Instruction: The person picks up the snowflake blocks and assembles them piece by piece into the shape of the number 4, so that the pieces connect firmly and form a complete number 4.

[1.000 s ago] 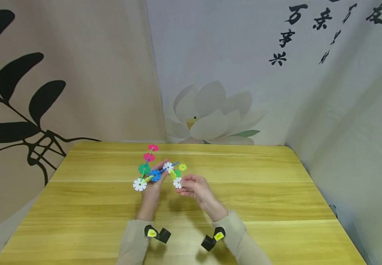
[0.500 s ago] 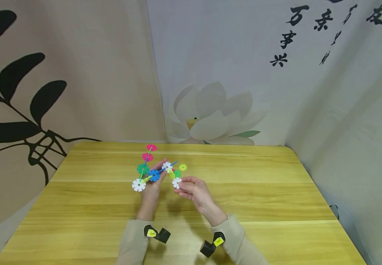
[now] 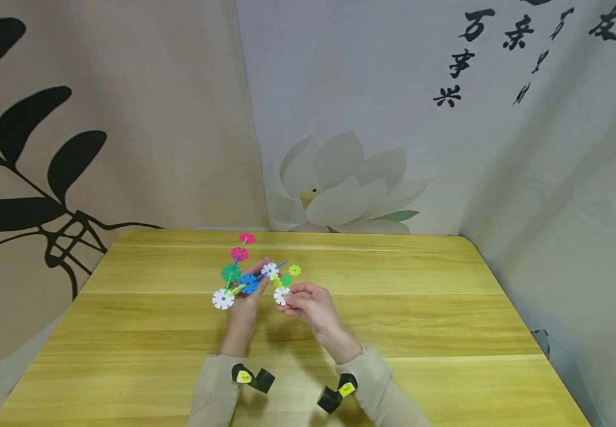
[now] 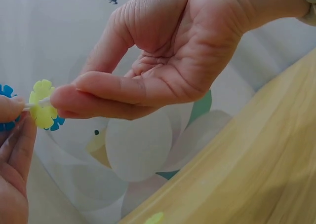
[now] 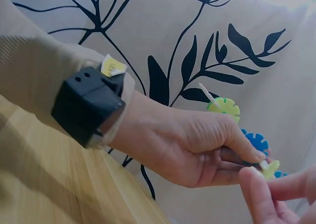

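Note:
A branching chain of interlocking toy discs (image 3: 248, 283) in white, blue, green, yellow and pink is held up above the table. My left hand (image 3: 243, 317) grips the chain near its middle. In the right wrist view, the left thumb presses a white disc, seen edge-on, beside a blue disc (image 5: 256, 144). My right hand (image 3: 316, 311) pinches a white disc (image 3: 281, 295) at the chain's right end. A yellow disc (image 4: 43, 103) shows between both hands in the left wrist view. Fingers cover parts of the joints.
A loose yellow disc (image 3: 294, 270) lies on the wooden table (image 3: 420, 308) just beyond the right hand. Printed curtains (image 3: 361, 178) hang behind the table. A black wrist camera (image 5: 89, 105) sits on the left sleeve.
My right hand has shifted slightly left with the white disc still pinched, bringing it nearer the left hand. The left hand and the rest of the chain have barely moved.

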Action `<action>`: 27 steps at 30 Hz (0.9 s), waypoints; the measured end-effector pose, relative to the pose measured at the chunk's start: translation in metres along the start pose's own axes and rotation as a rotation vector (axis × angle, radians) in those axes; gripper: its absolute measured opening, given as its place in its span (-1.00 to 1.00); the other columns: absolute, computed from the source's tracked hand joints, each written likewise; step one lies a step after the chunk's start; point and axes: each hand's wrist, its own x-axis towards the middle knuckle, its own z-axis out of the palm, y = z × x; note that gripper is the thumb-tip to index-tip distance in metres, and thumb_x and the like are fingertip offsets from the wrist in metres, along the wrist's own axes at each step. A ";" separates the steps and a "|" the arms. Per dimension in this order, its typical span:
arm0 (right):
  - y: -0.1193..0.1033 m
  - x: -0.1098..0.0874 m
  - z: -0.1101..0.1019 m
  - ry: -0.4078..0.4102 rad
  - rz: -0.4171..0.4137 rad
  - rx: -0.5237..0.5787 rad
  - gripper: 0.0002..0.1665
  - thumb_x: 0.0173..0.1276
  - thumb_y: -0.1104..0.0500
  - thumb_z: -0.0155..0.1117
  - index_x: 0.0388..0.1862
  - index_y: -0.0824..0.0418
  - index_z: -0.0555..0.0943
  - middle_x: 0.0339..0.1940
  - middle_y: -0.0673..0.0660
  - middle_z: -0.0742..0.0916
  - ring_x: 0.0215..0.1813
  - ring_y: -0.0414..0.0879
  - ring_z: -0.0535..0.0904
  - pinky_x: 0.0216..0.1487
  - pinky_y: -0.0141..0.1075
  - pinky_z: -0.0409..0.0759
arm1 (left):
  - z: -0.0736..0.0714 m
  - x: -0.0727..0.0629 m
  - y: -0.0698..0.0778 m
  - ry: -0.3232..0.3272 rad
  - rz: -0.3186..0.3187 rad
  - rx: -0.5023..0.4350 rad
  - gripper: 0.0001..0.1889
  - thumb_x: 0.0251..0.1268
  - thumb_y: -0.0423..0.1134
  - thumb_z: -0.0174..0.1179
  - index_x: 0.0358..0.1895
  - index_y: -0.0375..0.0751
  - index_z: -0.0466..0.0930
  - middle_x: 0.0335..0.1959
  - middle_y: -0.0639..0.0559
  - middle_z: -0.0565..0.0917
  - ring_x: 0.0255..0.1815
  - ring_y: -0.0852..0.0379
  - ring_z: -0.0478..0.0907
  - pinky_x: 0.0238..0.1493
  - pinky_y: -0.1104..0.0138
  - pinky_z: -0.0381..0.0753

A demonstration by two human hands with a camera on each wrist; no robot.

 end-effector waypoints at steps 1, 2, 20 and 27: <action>0.001 0.000 0.001 0.006 -0.004 0.002 -0.87 0.23 0.50 0.14 -0.22 0.44 0.48 -0.54 0.06 0.69 -0.47 -0.15 0.68 -0.39 -0.48 0.66 | 0.000 0.000 0.000 -0.001 -0.002 -0.005 -0.67 0.16 -0.59 0.14 0.02 -0.65 0.43 -0.06 0.09 0.67 0.03 0.23 0.56 0.15 0.42 0.48; 0.001 0.000 0.001 0.011 -0.008 0.004 -0.87 0.23 0.51 0.15 -0.23 0.43 0.48 -0.55 0.06 0.69 -0.47 -0.15 0.68 -0.38 -0.48 0.66 | 0.000 0.000 0.001 -0.002 -0.005 -0.010 -0.68 0.16 -0.59 0.13 0.01 -0.65 0.44 -0.07 0.12 0.68 0.02 0.23 0.56 0.15 0.42 0.49; 0.005 -0.005 0.012 0.030 -0.133 -0.065 -0.91 0.22 0.50 0.17 -0.31 0.42 0.47 -0.61 0.03 0.66 -0.50 -0.16 0.68 -0.40 -0.45 0.67 | 0.006 -0.007 -0.001 0.023 -0.002 -0.204 -0.71 0.18 -0.62 0.08 -0.01 -0.47 0.49 -0.08 0.06 0.69 0.02 0.18 0.58 0.09 0.42 0.53; 0.008 -0.004 0.010 0.069 -0.259 -0.120 -0.88 0.20 0.52 0.17 -0.29 0.52 0.44 -0.59 0.04 0.65 -0.45 -0.13 0.68 -0.35 -0.35 0.70 | 0.013 -0.009 -0.002 0.157 -0.215 -0.153 -0.80 0.18 -0.53 0.16 -0.27 -0.13 0.61 -0.35 0.15 0.68 -0.26 0.27 0.60 -0.18 0.45 0.63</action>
